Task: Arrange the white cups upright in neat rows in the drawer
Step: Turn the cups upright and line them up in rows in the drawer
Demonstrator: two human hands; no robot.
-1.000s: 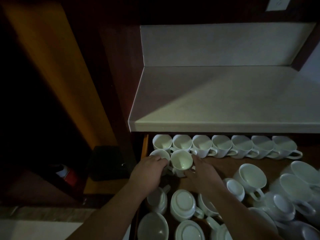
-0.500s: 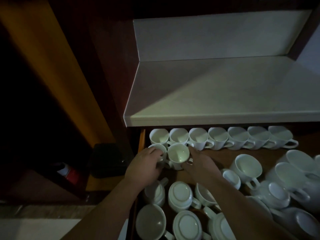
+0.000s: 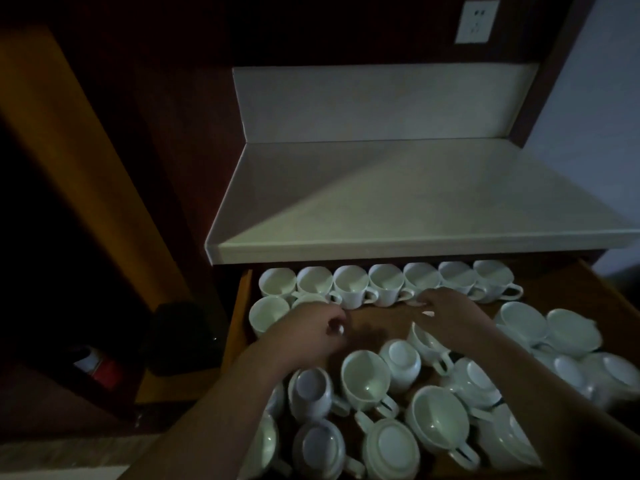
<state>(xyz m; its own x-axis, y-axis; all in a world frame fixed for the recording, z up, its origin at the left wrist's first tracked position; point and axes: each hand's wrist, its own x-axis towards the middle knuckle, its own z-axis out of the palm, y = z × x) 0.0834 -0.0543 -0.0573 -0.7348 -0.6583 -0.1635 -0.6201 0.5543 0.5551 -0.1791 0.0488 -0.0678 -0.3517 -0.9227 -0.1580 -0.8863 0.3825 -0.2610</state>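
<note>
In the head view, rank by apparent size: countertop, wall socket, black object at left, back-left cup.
1. countertop
2. black object
3. wall socket and back-left cup look about alike; the socket is farther off, so unranked.

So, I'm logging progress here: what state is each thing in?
drawer: pulled open.
back row cups: seven, upright, side by side.
second-row left cup: upright.
loose cups: jumbled, some upright, some upside down.
left hand: fingers loosely curled, nothing in them.
right hand: fingers straight, empty.
</note>
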